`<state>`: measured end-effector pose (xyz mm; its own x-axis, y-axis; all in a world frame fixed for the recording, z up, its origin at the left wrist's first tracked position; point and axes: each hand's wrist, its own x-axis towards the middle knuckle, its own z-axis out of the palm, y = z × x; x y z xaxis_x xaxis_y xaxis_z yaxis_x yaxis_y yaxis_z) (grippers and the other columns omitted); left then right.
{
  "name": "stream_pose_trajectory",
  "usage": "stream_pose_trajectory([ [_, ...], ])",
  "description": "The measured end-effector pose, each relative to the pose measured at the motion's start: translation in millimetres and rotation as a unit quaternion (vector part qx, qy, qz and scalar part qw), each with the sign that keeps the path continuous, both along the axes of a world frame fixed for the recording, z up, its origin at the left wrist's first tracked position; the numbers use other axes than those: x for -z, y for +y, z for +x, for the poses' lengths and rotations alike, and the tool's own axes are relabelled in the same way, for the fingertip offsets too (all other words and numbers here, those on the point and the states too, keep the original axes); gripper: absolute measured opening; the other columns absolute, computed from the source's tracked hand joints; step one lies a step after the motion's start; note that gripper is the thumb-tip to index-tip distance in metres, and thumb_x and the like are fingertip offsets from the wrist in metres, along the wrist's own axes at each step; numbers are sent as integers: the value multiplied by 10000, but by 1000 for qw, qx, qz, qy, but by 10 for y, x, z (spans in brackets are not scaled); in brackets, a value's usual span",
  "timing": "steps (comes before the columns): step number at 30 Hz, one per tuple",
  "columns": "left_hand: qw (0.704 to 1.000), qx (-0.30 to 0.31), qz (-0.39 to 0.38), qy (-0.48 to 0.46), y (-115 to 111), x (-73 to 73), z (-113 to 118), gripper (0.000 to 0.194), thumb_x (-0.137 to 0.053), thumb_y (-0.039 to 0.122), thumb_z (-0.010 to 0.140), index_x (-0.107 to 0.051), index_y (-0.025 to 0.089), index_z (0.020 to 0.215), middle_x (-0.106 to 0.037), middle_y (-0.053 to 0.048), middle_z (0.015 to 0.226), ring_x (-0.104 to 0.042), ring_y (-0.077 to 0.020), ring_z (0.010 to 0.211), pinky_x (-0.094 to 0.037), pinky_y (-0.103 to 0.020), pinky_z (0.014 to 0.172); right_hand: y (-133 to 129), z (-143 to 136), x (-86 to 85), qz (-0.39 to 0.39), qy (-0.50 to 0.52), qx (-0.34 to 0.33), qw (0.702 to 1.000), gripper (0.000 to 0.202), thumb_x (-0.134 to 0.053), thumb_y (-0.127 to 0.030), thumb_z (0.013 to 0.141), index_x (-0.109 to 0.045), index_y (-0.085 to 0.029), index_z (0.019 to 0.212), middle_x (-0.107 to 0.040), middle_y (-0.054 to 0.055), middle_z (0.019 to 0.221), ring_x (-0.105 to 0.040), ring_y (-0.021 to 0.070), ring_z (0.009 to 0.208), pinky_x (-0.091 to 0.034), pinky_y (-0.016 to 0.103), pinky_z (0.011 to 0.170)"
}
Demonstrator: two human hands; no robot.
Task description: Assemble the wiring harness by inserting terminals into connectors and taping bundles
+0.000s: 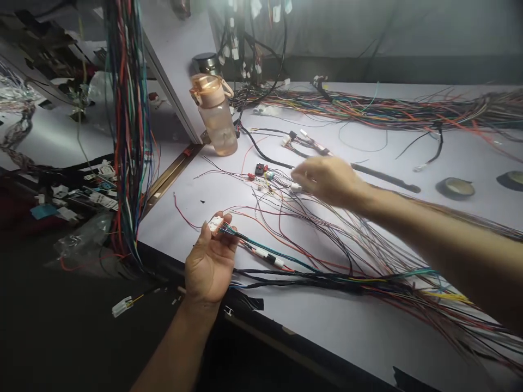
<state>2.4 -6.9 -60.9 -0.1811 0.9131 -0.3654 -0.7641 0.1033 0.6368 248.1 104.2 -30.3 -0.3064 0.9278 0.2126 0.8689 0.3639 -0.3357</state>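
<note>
Left grip (210, 267) curled around a small white-and-orange connector (216, 224), right grip (321, 177) out over the loose wires (379, 239).

In the head view, the left grip is palm up, thumb and fingers drawn in close about the connector; teal wires (261, 246) trail from it to the right. The right grip, farther back, is smeared by blur with its fingers bent; from here I can't tell whether it has hold of anything. A white plug (295, 187) shows right beside its fingertips, a black connector block (260, 169) a little left of them. Beyond the left grip, a drinking bottle (219, 125) stands on the surface (327, 326); left of that grip hangs a thick wire bundle (127, 136).
</note>
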Motion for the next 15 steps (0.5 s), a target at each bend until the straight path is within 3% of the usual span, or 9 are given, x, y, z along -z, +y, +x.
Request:
stream_pose_trajectory([
  [3, 998, -47, 40, 20, -45, 26, 8, 162, -624, 260, 841, -709, 154, 928, -727, -68, 983, -679, -153, 869, -559, -254, 758, -556, -79, -19, 16, 1, -93, 996, 284, -448, -335, 920, -714, -243, 880, -698, 75, 921, -622, 216, 825, -448, 349, 694],
  [6, 996, -64, 47, 30, -65, 35, 13, 149, -627, 248, 832, -715, 154, 908, -726, -61, 988, -673, -161, 904, -557, -253, 764, -907, -136, 16, 50, -6, -115, 992, 258, -445, -310, 938, -696, -269, 891, -698, 80, 921, -612, 223, 819, -442, 369, 715],
  [11, 998, -56, 33, 27, -47, 18, 19, 143, -620, 243, 837, -715, 156, 900, -725, -60, 994, -675, -165, 920, -555, -252, 760, -1093, -72, 153, 25, -35, -113, 993, 230, -456, -295, 946, -678, -273, 889, -700, 72, 870, -605, 211, 752, -428, 365, 686],
  [15, 998, -53, 35, 24, -28, 15, 15, 124, -618, 251, 836, -707, 166, 853, -728, -41, 966, -680, -153, 902, -561, -237, 738, -1187, 129, 210, -5, -51, -60, 997, 223, -470, -297, 942, -682, -279, 876, -712, 68, 884, -624, 220, 803, -429, 372, 713],
])
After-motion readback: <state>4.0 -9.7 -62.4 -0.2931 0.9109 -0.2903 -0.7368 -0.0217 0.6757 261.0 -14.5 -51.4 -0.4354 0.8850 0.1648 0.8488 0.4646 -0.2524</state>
